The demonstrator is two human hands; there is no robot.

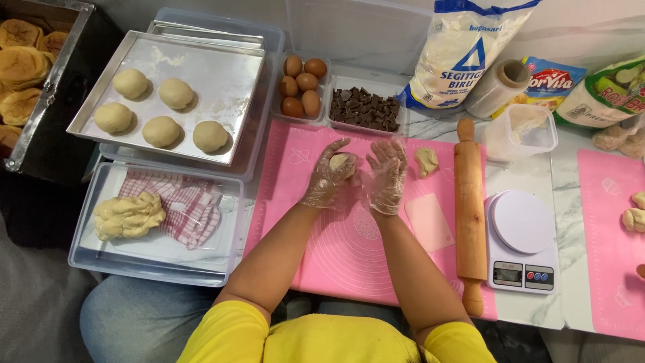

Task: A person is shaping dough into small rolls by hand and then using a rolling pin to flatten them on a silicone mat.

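Left hand, in a clear plastic glove, curled around a small dough ball, fingers cupping it from the side. Right hand, gloved too, fingers spread and loosely open, fingertips just beside the ball; touching or not, cannot tell. Ball pale, smooth, rounded, held just above the far half of the pink mat on the bench.

Right of the mat's far edge: a second ragged dough scrap. On the mat's right side: a wooden rolling pin lying lengthwise, and a pale pink scraper left of it. Right of the mat: a white kitchen scale.

Beyond the mat: a clear tub of brown eggs, a tub of dark chocolate chunks, a tall white-and-blue flour bag, a red-and-blue packet, a green-and-white packet.

Left of the mat: a metal tray with five dough balls, a clear box with a dough lump on checked cloth.
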